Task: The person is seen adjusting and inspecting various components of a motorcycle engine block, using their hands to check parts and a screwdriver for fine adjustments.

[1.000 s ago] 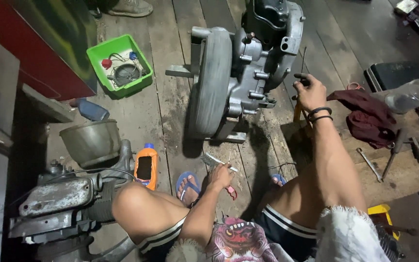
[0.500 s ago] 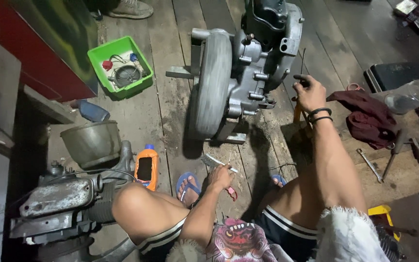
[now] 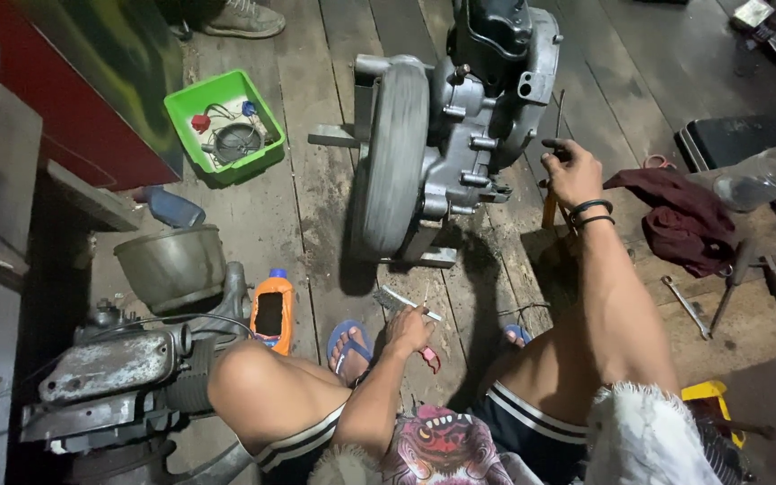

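Head view: person squatting on a dark wooden plank floor, knees apart. Right hand is out front, fingers closed around a thin dark tool handle; a thin metal rod runs up from the fist alongside the grey cast-metal scooter engine with its rubber wheel, which stands upright on the floor. Black bands on the right wrist. Left hand is low between the knees, fingers curled on a small metal tool with pink grips, its bright end pointing toward the wheel; exact grip hard to tell. Blue flip-flop on the foot just left of that hand. Orange plastic bottle with blue cap stands near the left knee, beside a second dusty grey engine block and a dented metal bowl. Green plastic tray with small parts sits farther up-left. Dark red rag, clear plastic jug and loose spanners lie right of the right arm.
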